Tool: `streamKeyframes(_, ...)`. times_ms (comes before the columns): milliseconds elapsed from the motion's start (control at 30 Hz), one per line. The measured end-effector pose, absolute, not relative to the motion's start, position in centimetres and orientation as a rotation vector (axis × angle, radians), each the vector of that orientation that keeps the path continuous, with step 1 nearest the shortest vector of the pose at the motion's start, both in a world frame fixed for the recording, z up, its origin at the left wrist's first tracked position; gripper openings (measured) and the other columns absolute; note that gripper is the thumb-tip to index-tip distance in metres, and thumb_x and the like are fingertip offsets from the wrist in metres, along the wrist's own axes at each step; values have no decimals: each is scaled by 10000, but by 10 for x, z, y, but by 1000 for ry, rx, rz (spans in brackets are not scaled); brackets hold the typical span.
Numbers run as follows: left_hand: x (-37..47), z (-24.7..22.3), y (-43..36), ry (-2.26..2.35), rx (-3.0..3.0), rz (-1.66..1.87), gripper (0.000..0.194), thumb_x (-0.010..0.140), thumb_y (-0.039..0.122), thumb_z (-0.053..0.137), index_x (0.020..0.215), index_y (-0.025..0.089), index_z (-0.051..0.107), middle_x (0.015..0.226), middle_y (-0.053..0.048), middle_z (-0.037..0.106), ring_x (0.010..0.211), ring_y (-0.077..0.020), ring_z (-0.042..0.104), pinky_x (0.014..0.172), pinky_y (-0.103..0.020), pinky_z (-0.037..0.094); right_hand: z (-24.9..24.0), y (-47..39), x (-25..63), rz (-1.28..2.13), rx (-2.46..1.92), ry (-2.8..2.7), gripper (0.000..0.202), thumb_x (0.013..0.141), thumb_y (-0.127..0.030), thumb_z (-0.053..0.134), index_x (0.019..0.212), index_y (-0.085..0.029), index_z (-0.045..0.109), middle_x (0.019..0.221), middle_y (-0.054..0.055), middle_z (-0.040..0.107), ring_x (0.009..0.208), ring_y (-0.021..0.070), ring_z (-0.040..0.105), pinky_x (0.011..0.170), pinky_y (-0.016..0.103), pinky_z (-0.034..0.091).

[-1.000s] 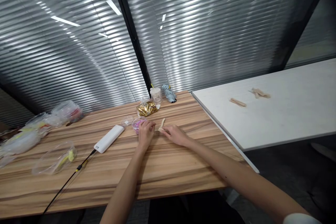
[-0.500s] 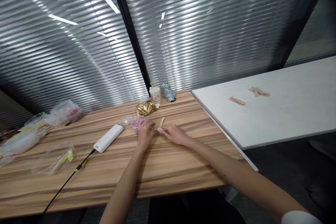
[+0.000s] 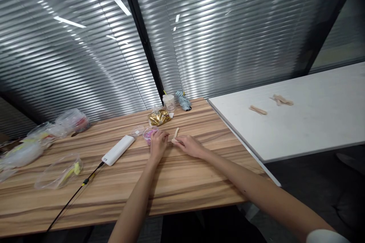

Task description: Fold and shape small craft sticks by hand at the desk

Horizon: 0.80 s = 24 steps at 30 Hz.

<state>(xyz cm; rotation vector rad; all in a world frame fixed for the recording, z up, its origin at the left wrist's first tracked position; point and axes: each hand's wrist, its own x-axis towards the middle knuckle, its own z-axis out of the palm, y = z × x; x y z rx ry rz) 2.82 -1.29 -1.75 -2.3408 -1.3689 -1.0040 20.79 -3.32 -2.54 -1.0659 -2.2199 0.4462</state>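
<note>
My left hand [image 3: 159, 144] is beside a small clear tub of pink and purple bits [image 3: 148, 136] and covers part of its right side. Its fingers are drawn together at the tips; whatever they may hold is too small to make out. Close by on the right, my right hand [image 3: 189, 145] pinches the lower end of a beige stick-like piece [image 3: 176, 133], which looks bent or joined from short lengths. The piece's upper end points away from me. A narrow gap separates the two hands.
A gold packet [image 3: 159, 117], a white cup [image 3: 169, 102] and a light-blue bundle [image 3: 183, 100] stand behind the hands. Left are a white power bank [image 3: 118, 150] with a black cable, a clear lid [image 3: 137, 131] and plastic bags [image 3: 71, 120]. Beige sticks [image 3: 258, 110] lie on the white table [image 3: 313, 121].
</note>
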Motion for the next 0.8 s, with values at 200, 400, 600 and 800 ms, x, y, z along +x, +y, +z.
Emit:
streamKeyframes(200, 27, -18, -13, -1372, -2341, -996, 148, 790, 153, 459, 789, 199, 600, 793, -19, 627, 799, -159, 545, 857, -343, 344, -25, -33, 208, 422, -1053, -2265, 303, 890, -365, 364, 931, -175, 596, 896, 68, 645, 813, 172, 580, 685, 231, 365)
streamKeyframes(400, 28, -18, -13, -1381, -2336, -994, 158, 793, 152, 450, 784, 201, 601, 788, -17, 625, 795, -160, 543, 862, -347, 344, -27, -31, 208, 381, -1029, -2274, 306, 896, -360, 348, 922, -175, 592, 897, 69, 646, 804, 174, 583, 682, 234, 366)
streamKeyframes(600, 29, -17, -14, -1381, -2333, -988, 159, 793, 151, 449, 785, 198, 601, 786, -20, 624, 794, -160, 543, 868, -350, 341, -27, -32, 208, 406, -1039, -2271, 294, 892, -349, 365, 933, -171, 594, 896, 77, 645, 822, 179, 581, 697, 238, 369)
streamKeyframes(800, 29, -17, -14, -1374, -2339, -983, 160, 794, 152, 448, 785, 196, 602, 780, -24, 624, 789, -162, 549, 870, -356, 341, -28, -31, 208, 376, -1015, -2270, 286, 893, -338, 360, 917, -174, 594, 882, 66, 647, 797, 171, 584, 675, 231, 369)
